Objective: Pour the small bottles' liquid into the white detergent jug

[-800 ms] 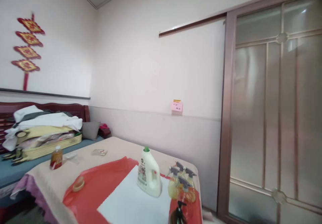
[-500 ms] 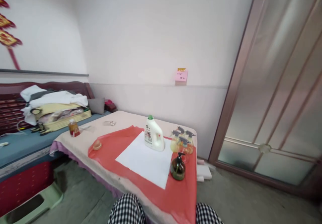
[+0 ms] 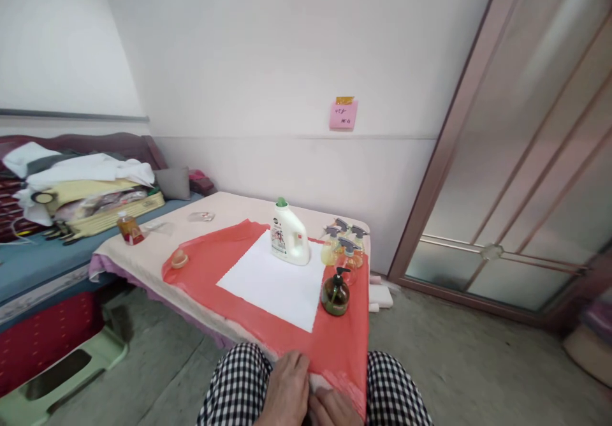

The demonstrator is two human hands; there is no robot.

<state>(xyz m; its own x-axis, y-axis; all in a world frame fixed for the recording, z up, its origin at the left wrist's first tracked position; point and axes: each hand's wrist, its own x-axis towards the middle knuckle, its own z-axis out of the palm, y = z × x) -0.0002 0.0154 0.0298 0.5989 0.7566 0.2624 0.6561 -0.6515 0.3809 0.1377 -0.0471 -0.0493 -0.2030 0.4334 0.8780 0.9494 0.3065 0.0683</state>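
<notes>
At the near table edge, between the checked knees, my left hand has its fingers curled together, touching the edge of the red sheet. My right hand is beside it, lower and partly cut off by the frame, its fingers also bent in. Whatever either hand may hold is hidden. A white cloth with zigzag edges lies on the red sheet. On its far part stands a white detergent jug with a green cap. To the right are a dark pump bottle and several spray bottles.
A round beige object rests on the sheet's left end. Farther left stand an amber bottle and a clear flat item. A green stool is on the floor at left. White packs lie right of the table.
Both hands have come into view at the near table edge. The camera view has shifted, so the table items appear slightly higher and farther left; the bottles keep their arrangement.
</notes>
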